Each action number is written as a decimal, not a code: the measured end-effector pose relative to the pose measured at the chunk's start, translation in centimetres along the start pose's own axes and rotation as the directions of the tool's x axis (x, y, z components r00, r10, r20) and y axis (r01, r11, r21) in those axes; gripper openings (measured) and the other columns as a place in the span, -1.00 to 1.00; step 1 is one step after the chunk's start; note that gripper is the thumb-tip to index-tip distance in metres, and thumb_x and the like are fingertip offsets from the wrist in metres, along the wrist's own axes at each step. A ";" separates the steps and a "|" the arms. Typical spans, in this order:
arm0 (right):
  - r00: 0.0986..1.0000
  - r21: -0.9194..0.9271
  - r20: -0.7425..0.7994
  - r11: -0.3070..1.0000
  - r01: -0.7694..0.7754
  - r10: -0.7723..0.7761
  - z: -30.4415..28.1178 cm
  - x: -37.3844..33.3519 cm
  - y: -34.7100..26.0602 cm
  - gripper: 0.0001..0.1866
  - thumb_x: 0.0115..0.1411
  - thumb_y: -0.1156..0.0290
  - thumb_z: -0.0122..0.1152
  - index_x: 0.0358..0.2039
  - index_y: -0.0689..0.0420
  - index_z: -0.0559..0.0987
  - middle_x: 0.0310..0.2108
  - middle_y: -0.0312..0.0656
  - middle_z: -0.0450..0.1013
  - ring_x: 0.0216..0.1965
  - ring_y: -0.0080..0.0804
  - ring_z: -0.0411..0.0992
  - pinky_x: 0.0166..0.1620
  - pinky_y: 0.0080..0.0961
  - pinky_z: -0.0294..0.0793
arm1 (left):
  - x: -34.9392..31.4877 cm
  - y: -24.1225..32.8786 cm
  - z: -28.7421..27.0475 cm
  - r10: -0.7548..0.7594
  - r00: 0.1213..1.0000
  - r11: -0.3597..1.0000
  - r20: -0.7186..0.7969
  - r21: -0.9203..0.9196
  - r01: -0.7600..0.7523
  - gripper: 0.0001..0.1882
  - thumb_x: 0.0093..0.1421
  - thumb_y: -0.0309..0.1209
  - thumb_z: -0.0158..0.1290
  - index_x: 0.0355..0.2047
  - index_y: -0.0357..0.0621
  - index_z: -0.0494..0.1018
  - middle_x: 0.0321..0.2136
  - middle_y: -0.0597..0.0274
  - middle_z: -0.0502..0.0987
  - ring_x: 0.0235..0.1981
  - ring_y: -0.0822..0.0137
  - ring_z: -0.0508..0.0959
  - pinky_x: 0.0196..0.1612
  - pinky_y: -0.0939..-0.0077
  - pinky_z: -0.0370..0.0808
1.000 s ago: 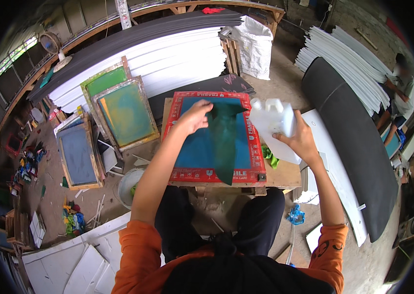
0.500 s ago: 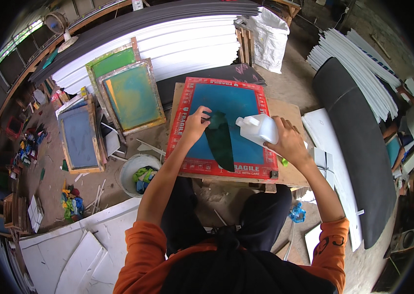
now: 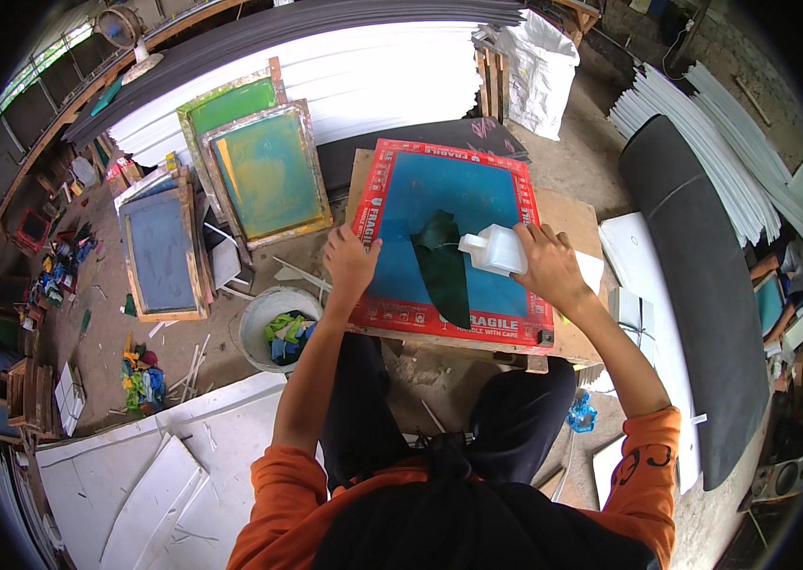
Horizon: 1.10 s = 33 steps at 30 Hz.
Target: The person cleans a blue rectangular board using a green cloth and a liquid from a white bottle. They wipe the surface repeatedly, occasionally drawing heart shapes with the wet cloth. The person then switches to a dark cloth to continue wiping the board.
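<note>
White bottle (image 3: 500,252), clasped by the right fingers (image 3: 536,237), points leftward, its long axis crosswise; whether left fingers (image 3: 340,245) grip is unclear.

Looks bright at the centre; takes daylight through a gap (image 3: 46,65) at upper left, fringed blue at its lower end. Washes out nearly to glare on the stacked white sheets (image 3: 382,85). Darkens beneath the worktop (image 3: 569,223) and along both flanks. Stays fairly sharp mid-frame, bends and softens toward a black rounded rim.

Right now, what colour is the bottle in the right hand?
The bottle is a translucent white, seen best in the head view.
</note>
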State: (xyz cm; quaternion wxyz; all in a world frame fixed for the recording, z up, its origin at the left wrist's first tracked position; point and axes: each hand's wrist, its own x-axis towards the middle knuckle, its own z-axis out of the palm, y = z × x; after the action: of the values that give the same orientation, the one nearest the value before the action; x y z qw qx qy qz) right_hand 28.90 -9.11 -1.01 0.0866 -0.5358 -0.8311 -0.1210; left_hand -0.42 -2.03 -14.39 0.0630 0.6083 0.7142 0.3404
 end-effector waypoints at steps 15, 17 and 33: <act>0.991 0.057 0.028 0.989 -0.134 0.132 -1.9 -1.4 1.9 -0.36 -0.21 0.34 0.41 -0.10 0.15 0.32 -0.21 -0.07 0.41 -0.09 -0.12 0.37 -0.05 -0.15 0.36 | 2.8 -0.8 0.9 -0.093 0.961 0.994 0.262 0.085 0.073 -0.03 -0.11 0.31 0.04 -0.09 -0.47 0.28 -0.14 -0.29 0.36 -0.06 -0.22 0.35 -0.03 0.04 0.32; 0.992 0.057 0.015 0.991 -0.123 0.122 -1.9 -1.8 1.9 -0.36 -0.22 0.34 0.41 -0.11 0.15 0.32 -0.21 -0.07 0.41 -0.09 -0.12 0.37 -0.06 -0.15 0.36 | 2.8 -0.9 1.2 -0.085 0.967 0.995 0.239 0.070 0.071 0.00 -0.17 0.33 0.08 -0.13 -0.50 0.31 -0.19 -0.28 0.40 -0.11 -0.18 0.41 -0.08 0.10 0.38; 0.993 0.078 0.008 0.990 -0.119 0.119 -2.0 -3.0 2.1 -0.37 -0.23 0.34 0.40 -0.11 0.17 0.34 -0.21 -0.05 0.42 -0.10 -0.10 0.38 -0.10 -0.15 0.37 | 6.6 -3.4 2.3 -0.253 0.802 0.753 0.541 -0.411 0.514 -0.15 0.02 0.19 0.04 -0.18 -0.59 0.39 -0.27 -0.19 0.51 -0.29 0.10 0.57 -0.26 0.30 0.48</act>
State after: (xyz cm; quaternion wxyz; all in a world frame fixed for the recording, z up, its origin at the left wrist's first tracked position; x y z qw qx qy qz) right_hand 32.07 -11.46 0.35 0.1130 -0.5807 -0.8020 -0.0821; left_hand -3.73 4.81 -15.95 0.4661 0.4622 0.6660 0.3543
